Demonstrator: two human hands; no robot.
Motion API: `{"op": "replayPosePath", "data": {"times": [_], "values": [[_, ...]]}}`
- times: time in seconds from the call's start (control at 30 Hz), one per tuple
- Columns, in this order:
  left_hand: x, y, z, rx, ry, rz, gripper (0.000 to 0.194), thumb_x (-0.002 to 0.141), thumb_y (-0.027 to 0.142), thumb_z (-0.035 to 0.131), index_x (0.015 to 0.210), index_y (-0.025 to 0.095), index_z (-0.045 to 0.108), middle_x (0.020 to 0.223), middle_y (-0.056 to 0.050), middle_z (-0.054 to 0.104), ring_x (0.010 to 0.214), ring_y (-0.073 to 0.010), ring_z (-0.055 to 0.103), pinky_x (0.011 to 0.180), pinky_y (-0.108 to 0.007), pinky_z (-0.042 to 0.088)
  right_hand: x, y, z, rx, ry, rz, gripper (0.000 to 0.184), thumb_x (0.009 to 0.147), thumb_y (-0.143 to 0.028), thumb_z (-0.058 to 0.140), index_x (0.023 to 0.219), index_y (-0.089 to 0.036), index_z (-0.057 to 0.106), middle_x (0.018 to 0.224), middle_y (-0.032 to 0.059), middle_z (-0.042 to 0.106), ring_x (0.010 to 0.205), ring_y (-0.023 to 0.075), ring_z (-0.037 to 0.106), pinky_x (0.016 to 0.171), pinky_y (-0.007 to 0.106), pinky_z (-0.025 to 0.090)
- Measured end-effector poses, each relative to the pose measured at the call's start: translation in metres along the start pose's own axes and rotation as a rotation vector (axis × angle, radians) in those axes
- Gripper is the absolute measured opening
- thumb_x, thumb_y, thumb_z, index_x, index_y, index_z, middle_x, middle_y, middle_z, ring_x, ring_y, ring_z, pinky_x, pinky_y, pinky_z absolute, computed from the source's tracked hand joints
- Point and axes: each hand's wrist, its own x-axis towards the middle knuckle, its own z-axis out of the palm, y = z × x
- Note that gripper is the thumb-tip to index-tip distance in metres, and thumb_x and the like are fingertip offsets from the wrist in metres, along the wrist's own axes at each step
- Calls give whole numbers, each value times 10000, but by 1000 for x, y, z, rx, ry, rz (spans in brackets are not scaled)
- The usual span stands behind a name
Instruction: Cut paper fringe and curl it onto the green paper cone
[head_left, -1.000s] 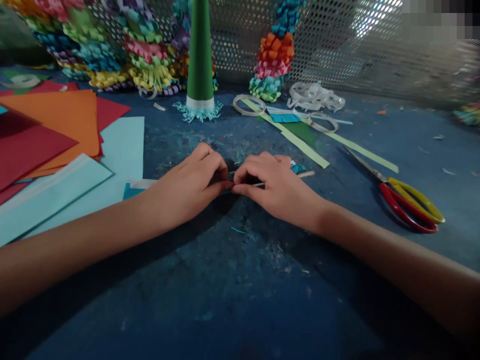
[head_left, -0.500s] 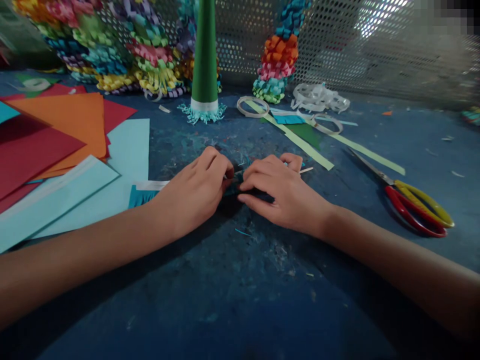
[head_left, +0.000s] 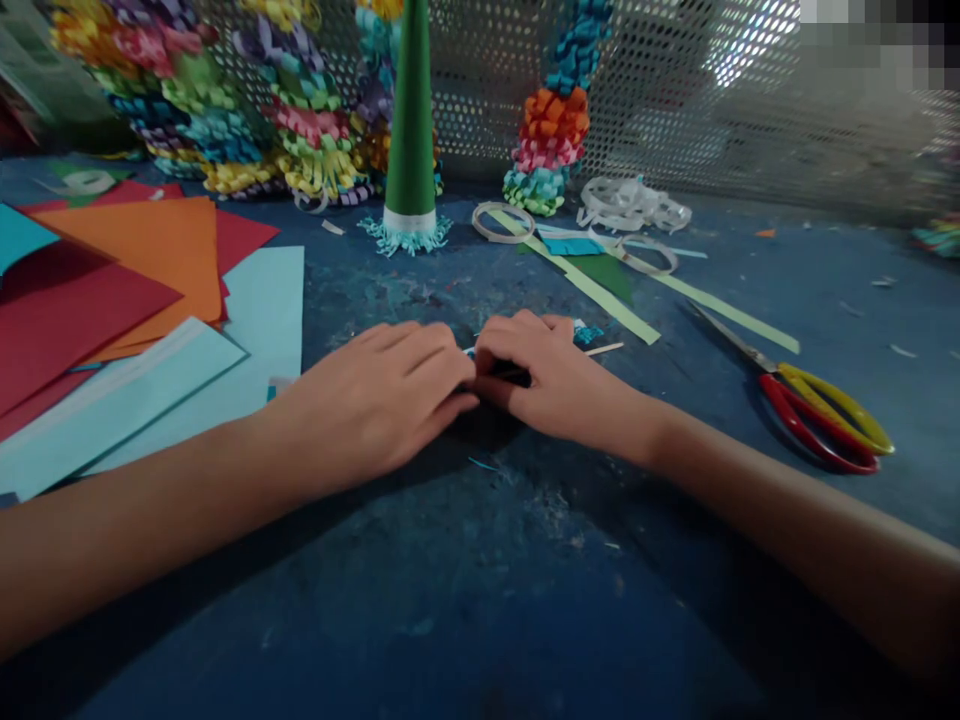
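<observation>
My left hand (head_left: 375,400) and my right hand (head_left: 551,375) meet fingertip to fingertip low over the table, both closed in a pinch. Between and under them runs a blue fringed paper strip (head_left: 590,334), mostly hidden. Its curled fringe shows beyond my right hand, while its other end peeks out behind my left wrist. A thin stick (head_left: 605,349) pokes out to the right from under my right hand. Which fingers bear on the stick I cannot see.
Scissors (head_left: 765,365) with red and yellow handles lie at right. Coloured paper sheets (head_left: 172,235) are stacked at left. Behind stand a green paper cone (head_left: 410,130) and curled-paper garlands (head_left: 555,130), near tape rolls (head_left: 502,222), pale green strips (head_left: 611,300) and a metal mesh (head_left: 660,130).
My left hand has rolled over flatter and covers more of the strip. Both hands' fingertips have come together. More curled blue fringe shows beyond my right hand.
</observation>
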Motion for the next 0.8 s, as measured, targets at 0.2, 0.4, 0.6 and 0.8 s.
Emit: {"op": "replayPosePath", "data": {"times": [0.2,0.4,0.6,0.8], "values": [[5,0,5,98,-116,46,199,1016,195,456,965,142,641,922,-85,637,864,-245,606,812,-373,491,-1,3,2,23,8,-4,190,920,-154,580,766,-217,488,871,-5,587,928,216,502,861,388,245],[10,-3,2,-84,-144,-56,245,1015,206,428,904,175,643,888,-50,605,852,-214,602,808,-334,490,-7,4,8,-34,101,-30,97,952,-140,561,925,-233,565,1007,19,630,954,224,521,886,405,251],[10,-4,1,-254,-128,-176,197,957,189,450,901,167,638,968,-66,570,906,-215,610,836,-339,493,-14,4,7,-115,190,-159,97,1001,-194,545,916,-226,577,1003,56,644,972,249,532,879,412,315],[11,-4,3,-258,-165,-193,175,934,167,419,903,175,591,896,-46,574,858,-207,612,816,-327,478,-12,6,9,-95,132,-190,85,985,-174,565,907,-189,595,912,51,644,888,236,534,826,406,336]]}}
